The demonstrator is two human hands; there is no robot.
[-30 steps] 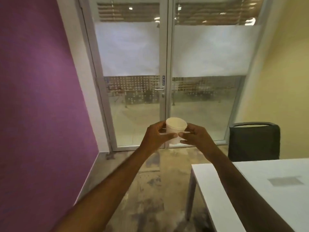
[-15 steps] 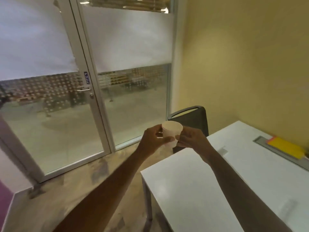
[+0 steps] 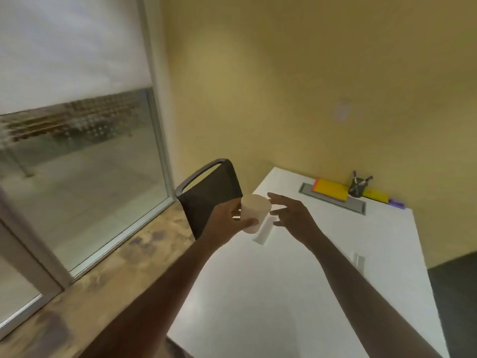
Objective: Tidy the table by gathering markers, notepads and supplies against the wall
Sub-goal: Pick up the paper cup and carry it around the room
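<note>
Presently, 1 white cup (image 3: pixel 254 213): gripped around its side by left hand (image 3: pixel 227 220), held above table (image 3: pixel 284 293) edge, likely bound for wall-side supplies. Right hand (image 3: pixel 291 215): fingers spread, just beside cup, holding nothing.

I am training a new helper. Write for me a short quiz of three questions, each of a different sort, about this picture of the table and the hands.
1. True or false: the right hand grips the white cup.
2. Which hand holds the cup? A) left hand B) right hand C) both
3. Fill in: the dark pen holder stands on the white table against the ____ wall.

Key: 1 false, its fingers are spread beside the cup; 2 A; 3 yellow.
</note>
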